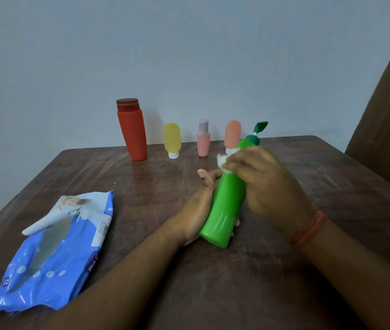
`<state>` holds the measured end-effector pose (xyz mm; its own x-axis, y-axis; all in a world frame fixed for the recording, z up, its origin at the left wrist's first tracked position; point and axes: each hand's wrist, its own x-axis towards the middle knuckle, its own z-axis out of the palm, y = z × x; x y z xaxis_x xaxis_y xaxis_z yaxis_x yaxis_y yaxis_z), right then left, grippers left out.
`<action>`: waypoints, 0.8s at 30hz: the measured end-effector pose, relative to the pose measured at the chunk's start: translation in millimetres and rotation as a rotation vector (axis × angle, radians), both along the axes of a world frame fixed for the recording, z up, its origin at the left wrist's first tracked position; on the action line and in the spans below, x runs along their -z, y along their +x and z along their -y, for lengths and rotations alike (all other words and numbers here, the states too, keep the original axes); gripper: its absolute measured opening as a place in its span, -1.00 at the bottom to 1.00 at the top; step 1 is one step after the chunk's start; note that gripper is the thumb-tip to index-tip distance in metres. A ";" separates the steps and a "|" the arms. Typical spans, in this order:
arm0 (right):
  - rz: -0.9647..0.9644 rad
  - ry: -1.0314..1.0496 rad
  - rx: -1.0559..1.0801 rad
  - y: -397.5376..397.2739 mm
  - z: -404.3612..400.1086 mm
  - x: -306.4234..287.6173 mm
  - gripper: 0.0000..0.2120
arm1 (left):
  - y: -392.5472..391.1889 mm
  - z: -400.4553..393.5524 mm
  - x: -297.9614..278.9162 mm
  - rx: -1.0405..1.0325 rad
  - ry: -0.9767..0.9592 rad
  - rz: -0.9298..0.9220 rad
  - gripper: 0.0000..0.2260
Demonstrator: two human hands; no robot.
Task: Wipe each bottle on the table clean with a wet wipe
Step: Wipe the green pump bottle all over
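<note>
While the left hand (197, 210) curls its fingers round the green pump bottle (227, 203), the right hand (268, 186) pinches a wet wipe (220, 160) against it.

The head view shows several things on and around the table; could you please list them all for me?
red bottle: 1, red, back row, far left
yellow bottle: 1, yellow, white cap down, right of red
pink bottle: 1, pink, grey cap, mid row
peach bottle: 1, peach, back row, partly behind green bottle
green bottle: 1, green, dark pump, tilted, held in both grips
wipe: 1, white, pressed on green bottle
pack: 1, blue, table's front left, flap open
table: 1, dark brown
wall: 1, pale grey, behind
wristband: 1, orange, right wrist
left grip: 1, cradles green bottle's base
right grip: 1, pinches wipe
</note>
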<state>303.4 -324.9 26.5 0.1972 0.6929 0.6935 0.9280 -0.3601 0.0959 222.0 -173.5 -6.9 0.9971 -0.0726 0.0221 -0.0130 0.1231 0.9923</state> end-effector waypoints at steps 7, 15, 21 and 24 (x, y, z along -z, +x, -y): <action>0.043 0.085 0.099 16.6 1.7 0.8 -0.56 | 1.8 -1.4 3.2 0.011 0.020 0.032 -0.18; -0.062 0.092 -0.028 4.3 0.3 18.3 -0.54 | 0.3 -2.1 5.4 -0.062 -0.096 0.082 -0.29; 0.019 0.010 -0.224 -9.8 1.5 25.2 -0.67 | 1.5 -6.8 6.0 -0.158 -0.237 0.055 -0.27; 0.060 -0.034 -0.253 -13.5 -1.4 26.8 -0.66 | 2.1 -11.5 5.4 -0.185 -0.365 0.026 -0.23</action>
<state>290.0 -323.5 -0.3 -0.0259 0.7378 0.6745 0.9805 -0.1129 0.1611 224.1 -162.0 -12.2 0.9913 0.1256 0.0385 -0.0925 0.4598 0.8832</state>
